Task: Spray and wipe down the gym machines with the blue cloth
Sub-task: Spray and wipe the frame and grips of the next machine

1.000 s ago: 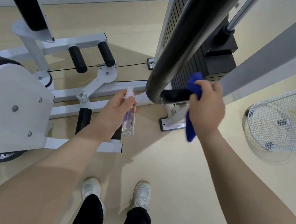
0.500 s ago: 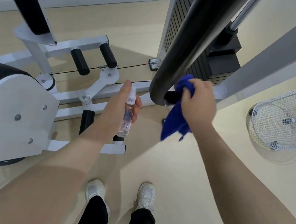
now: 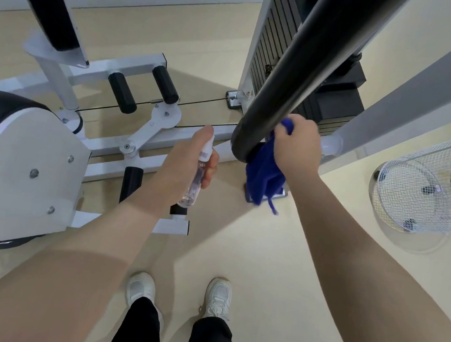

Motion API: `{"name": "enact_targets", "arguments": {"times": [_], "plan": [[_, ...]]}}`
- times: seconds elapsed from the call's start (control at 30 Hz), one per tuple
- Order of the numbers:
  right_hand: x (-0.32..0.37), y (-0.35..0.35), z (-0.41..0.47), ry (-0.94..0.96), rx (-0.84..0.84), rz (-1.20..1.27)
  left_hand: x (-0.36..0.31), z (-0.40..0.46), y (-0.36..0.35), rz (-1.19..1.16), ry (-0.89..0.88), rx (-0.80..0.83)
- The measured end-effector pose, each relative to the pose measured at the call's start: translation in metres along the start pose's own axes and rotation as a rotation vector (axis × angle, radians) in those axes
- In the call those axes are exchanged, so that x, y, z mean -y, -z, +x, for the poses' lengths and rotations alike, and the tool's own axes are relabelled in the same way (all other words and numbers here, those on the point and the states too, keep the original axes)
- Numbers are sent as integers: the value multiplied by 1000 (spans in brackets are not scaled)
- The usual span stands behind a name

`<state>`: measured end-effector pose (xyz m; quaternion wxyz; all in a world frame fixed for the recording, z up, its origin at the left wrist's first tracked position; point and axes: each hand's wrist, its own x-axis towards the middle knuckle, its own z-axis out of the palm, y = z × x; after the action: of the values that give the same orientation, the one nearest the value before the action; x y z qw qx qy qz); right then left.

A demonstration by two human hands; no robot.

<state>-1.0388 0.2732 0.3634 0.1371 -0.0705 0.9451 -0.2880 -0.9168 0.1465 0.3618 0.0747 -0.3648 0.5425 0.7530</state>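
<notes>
At the bar (image 3: 307, 74) end, right hand (image 3: 295, 149) grip bunches the cloth (image 3: 261, 176); soft, floppy, so grab mid-wad; left hand (image 3: 181, 163) clamps the light, slick bottle (image 3: 198, 178).

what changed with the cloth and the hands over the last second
The right hand slid the blue cloth off the end of the black padded bar; the cloth now hangs loose below it. The left hand holds the spray bottle as before.

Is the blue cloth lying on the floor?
No, the right hand grips the blue cloth up against the end of the black padded bar, and it hangs above the floor.
</notes>
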Motion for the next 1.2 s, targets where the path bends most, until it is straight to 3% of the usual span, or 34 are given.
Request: {"name": "enact_targets", "arguments": {"times": [0.07,0.13,0.2,0.27,0.33,0.43,0.5,0.6,0.73,0.83,0.9,0.97,1.03,1.13,1.2], "plan": [[-1,-8,-1,-81,-85,-174,0,0,2,-32,-8,68],[6,-21,-9,-64,-16,-206,5,-5,7,-27,-42,78],[20,-19,-14,-155,135,113,11,-11,13,-60,-56,46],[29,-4,-25,-397,258,656,14,-15,16,-70,-50,25],[28,9,-40,-555,325,1000,12,-17,21,-53,-50,16],[25,19,-62,-669,312,1236,5,-24,26,-35,-58,45],[35,23,-78,-631,247,1303,-5,-32,31,9,-72,63],[45,18,-106,-330,47,1015,-21,-41,35,21,-15,38],[47,16,-126,616,-200,302,-42,-52,27,-58,14,-139],[62,21,-107,985,-522,-269,-50,-54,24,-81,-19,-200],[74,26,-96,1017,-649,-509,-50,-52,25,-61,-34,-186],[76,22,-89,975,-650,-699,-48,-50,27,-53,-41,-157],[70,7,-86,953,-517,-858,-44,-48,30,-59,-51,-143],[53,-27,-93,909,-146,-1061,-34,-45,38,-89,-24,-171],[44,-45,-91,877,-17,-1121,-24,-43,47,-67,-38,-163]]}}
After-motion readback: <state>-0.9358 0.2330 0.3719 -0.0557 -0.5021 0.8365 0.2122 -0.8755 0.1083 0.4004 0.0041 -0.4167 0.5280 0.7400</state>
